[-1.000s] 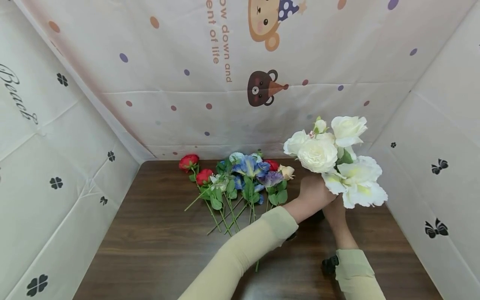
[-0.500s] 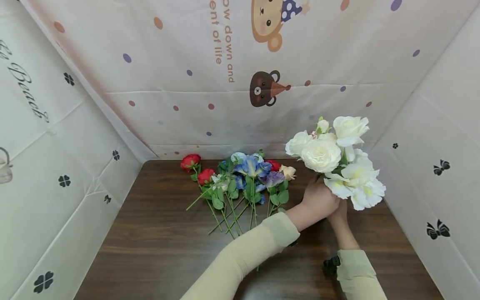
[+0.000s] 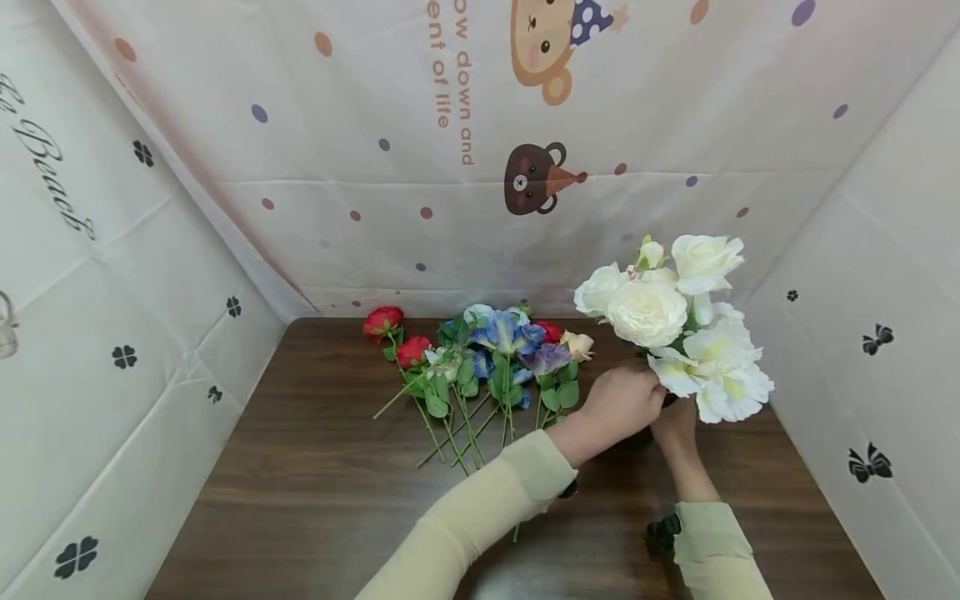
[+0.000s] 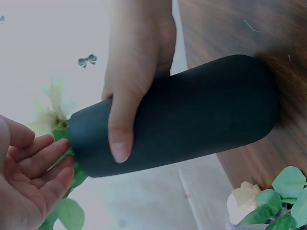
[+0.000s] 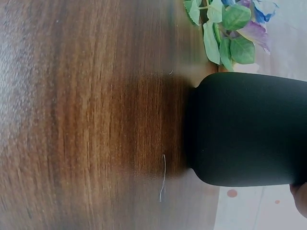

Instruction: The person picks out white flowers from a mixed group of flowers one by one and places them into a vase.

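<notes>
White flowers stand in a black vase, their blooms above both hands in the head view. The right hand grips the vase's upper part; in the left wrist view this hand lays its thumb along the side. Beside the vase's mouth is the left hand, fingers loosely bent, with nothing visible in them. From above, the left hand is just below the blooms, its fingertips partly hidden. The base of the vase is on the table.
Red, blue, purple and cream flowers with green stems lie in a pile on the brown wooden table, left of the hands. Printed white cloth hangs behind and at both sides.
The left hand has drawn back a little to the left from beneath the white flowers. The right hand has stayed in nearly the same place. The camera view has shifted slightly.
</notes>
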Tool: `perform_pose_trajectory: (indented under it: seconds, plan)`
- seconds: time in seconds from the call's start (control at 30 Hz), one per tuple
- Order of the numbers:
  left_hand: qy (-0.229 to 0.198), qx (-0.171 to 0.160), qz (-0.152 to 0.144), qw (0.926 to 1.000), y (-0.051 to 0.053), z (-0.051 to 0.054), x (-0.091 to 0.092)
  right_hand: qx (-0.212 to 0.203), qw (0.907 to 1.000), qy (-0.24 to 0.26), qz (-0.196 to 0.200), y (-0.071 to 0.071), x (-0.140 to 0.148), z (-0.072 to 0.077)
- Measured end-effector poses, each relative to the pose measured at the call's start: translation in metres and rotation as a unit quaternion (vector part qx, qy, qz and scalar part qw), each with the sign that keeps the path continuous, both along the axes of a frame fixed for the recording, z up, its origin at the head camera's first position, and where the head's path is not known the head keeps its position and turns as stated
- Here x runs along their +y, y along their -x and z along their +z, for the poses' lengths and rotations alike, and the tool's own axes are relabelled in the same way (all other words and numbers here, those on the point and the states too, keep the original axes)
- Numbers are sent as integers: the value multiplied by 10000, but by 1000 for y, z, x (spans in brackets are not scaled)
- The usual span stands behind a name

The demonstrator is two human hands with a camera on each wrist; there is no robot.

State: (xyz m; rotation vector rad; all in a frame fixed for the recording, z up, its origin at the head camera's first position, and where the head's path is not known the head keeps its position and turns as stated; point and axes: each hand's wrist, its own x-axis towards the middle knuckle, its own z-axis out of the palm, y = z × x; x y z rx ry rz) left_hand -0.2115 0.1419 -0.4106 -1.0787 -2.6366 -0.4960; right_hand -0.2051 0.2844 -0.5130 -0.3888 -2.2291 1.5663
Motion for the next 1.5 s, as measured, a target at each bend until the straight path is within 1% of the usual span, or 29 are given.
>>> perform_pose_trajectory:
  seconds: [0.1, 0.17, 0.3, 0.37, 0.4, 0.43, 0.5, 0.57, 0.63, 0.7, 0.77, 0.8, 0.87, 0.93, 1.0, 1.07, 1.1, 1.13, 1.17, 1.23, 1.3, 1.33, 1.37, 1.4, 1.43, 1.5]
  plan:
    - [-452, -134, -330, 9983, 1, 5, -12, 168, 9998, -110, -1, 1, -2, 0]
    - [-670, -243, -463, 9964, 1, 9, -20, 208, 9998, -55, 37, 0, -3, 0]
    - [-677, -390, -398, 9961, 2, 13, -38, 190, 9998, -98, 45, -1, -2, -2]
    - [-692, -597, -286, 9954, 3, 15, -47, 144, 9998, -161, 49, -1, -2, -2]
    - [-779, -753, -254, 9938, 3, 15, -52, 124, 9997, -203, 45, -1, -2, -3]
    - [-892, -900, -229, 9917, 4, 14, -57, 92, 9997, -215, 55, -1, -2, -3]
    - [-1207, -1224, -209, 9849, 7, 12, -68, 55, 9998, -198, 65, -1, -2, -4]
    - [-1549, -1492, -192, 9764, 11, 10, -79, 25, 9999, -148, 60, -2, -2, -4]
    - [-1790, -1695, -164, 9690, 16, 5, -89, 19, 9999, -98, 46, -2, -2, -4]
    - [-1956, -1903, -78, 9620, 20, 0, -100, -10, 10000, -86, 42, -2, -2, -4]
    - [-2053, -2068, 54, 9566, 25, -7, -113, -89, 9999, -93, 58, -3, -2, -4]
    - [-2066, -2109, 157, 9553, 27, -11, -119, -127, 9998, -122, 62, -3, -2, -3]
    - [-2128, -2300, 384, 9489, 30, -21, -133, -175, 9998, -126, 51, -3, -3, -4]
    - [-2238, -2555, 640, 9384, 32, -31, -145, -187, 9997, -125, 34, -3, -3, -3]
    - [-2407, -2870, 888, 9230, 32, -42, -156, -147, 9998, -132, 30, -3, -2, -3]
    - [-2528, -3116, 1176, 9084, 32, -53, -167, -130, 9998, -138, 36, -3, -2, -2]
    - [-2591, -3183, 1300, 9026, 33, -58, -172, -140, 9998, -125, 41, -4, -2, -2]
    - [-2584, -3181, 1457, 9004, 34, -64, -178, -132, 9998, -125, 58, -4, -3, -1]
    - [-2536, -3103, 1631, 9016, 35, -69, -184, -138, 9998, -113, 76, -4, -3, -2]
    - [-2396, -3016, 2011, 9007, 36, -80, -196, -141, 9998, -111, 91, -4, -3, -3]
    - [-2275, -2984, 2348, 8967, 37, -90, -207, -134, 9998, -103, 109, -4, -3, -3]
    - [-2211, -3003, 2519, 8930, 38, -94, -212, -108, 9998, -118, 116, -4, -3, -4]
    - [-2188, -3072, 2650, 8874, 38, -98, -216, -81, 9998, -108, 114, -4, -3, -4]
    - [-2202, -3179, 2744, 8804, 38, -102, -219, -49, 9999, -112, 115, -4, -3, -3]
    - [-2217, -3241, 2818, 8754, 39, -106, -222, -20, 9999, -106, 121, -4, -3, -3]
    - [-2308, -3438, 2920, 8621, 41, -112, -226, 12, 9998, -107, 143, -4, -3, -2]
